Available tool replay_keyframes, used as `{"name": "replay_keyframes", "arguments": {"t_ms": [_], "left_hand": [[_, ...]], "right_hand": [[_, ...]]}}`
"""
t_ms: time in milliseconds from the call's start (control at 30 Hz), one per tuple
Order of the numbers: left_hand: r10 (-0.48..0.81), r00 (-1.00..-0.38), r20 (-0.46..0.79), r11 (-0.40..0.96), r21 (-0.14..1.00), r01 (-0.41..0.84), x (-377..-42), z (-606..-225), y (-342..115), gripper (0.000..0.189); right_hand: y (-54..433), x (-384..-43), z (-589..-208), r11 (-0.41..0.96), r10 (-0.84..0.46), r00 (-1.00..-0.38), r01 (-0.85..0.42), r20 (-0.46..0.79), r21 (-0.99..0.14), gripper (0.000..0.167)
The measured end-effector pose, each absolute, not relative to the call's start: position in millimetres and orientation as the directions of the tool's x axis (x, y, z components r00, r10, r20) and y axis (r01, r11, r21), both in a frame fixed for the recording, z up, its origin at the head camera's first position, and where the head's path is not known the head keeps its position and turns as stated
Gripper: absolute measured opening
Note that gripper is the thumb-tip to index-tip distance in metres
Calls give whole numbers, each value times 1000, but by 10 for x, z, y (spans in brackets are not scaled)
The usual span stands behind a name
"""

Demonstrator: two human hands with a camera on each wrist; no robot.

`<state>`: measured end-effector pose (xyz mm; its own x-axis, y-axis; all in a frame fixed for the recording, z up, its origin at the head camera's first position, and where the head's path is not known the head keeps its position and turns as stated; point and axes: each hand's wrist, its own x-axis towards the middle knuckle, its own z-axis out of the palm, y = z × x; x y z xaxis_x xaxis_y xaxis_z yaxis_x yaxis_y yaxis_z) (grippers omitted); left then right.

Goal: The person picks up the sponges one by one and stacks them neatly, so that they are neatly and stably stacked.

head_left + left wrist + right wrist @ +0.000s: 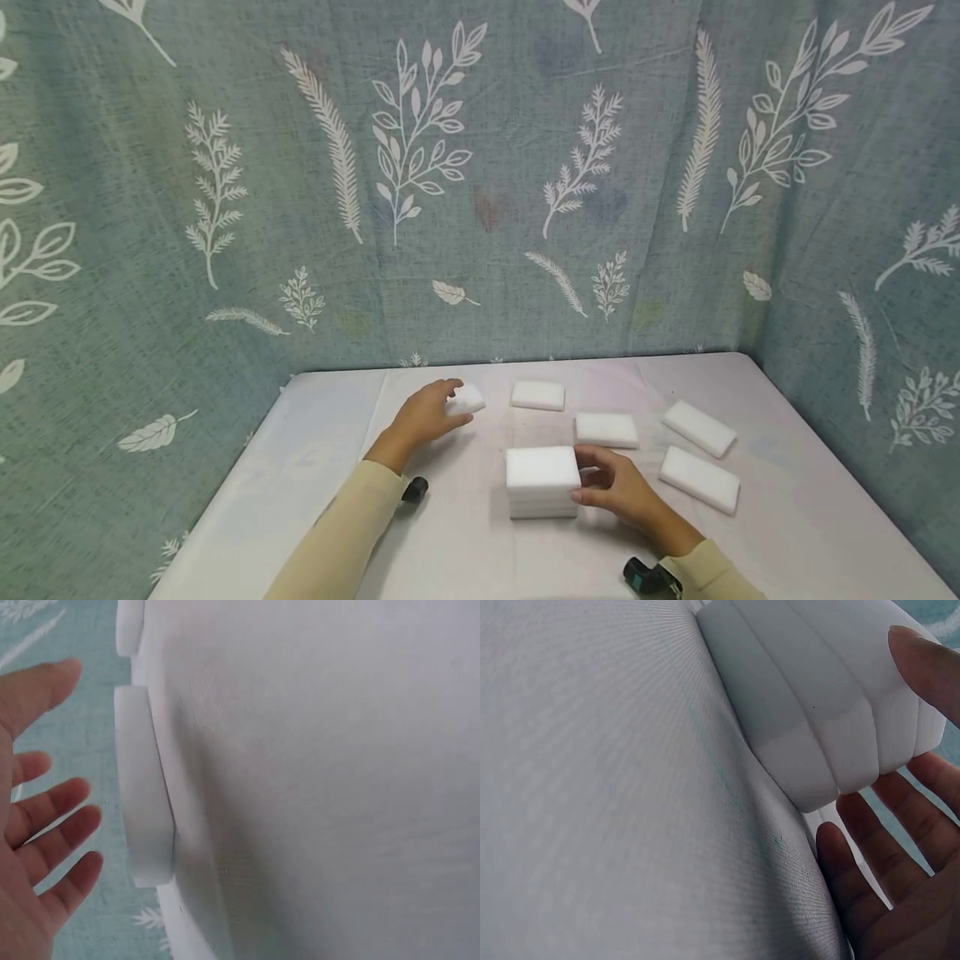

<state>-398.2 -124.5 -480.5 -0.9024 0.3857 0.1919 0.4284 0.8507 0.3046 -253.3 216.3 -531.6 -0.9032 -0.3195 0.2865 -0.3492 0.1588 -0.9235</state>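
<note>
A stack of several white, block-shaped sponges [542, 471] stands on the table, its layers showing in the right wrist view. My right hand [618, 492] holds the stack's right end, thumb at the near corner and fingers towards the far one. Farther back on the left, my left hand [427, 414] reaches around a single white sponge [467, 400], which it partly hides in the head view. In the left wrist view that sponge [142, 787] lies beyond the spread fingertips, with a gap between.
More white sponges lie flat: one at the back [537, 395], one behind the stack [606, 430], and two at the right, a farther one [699, 428] and a nearer one [699, 479]. A pale cloth covers the table [300, 450]. Leaf-patterned fabric [495, 250] encloses the back and sides.
</note>
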Motion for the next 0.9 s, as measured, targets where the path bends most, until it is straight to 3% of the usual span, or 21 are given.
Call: {"name": "replay_keyframes", "arguments": {"t_ms": [567, 900], "left_hand": [[291, -948, 129, 891, 324, 317, -4238, -4882, -1308, 83], [266, -958, 109, 893, 345, 288, -4256, -4981, -1378, 79]], "right_hand": [[2180, -2549, -5334, 150, -336, -895, -357, 293, -922, 64], [2181, -2550, -5336, 175, -324, -906, -342, 274, -923, 65]]}}
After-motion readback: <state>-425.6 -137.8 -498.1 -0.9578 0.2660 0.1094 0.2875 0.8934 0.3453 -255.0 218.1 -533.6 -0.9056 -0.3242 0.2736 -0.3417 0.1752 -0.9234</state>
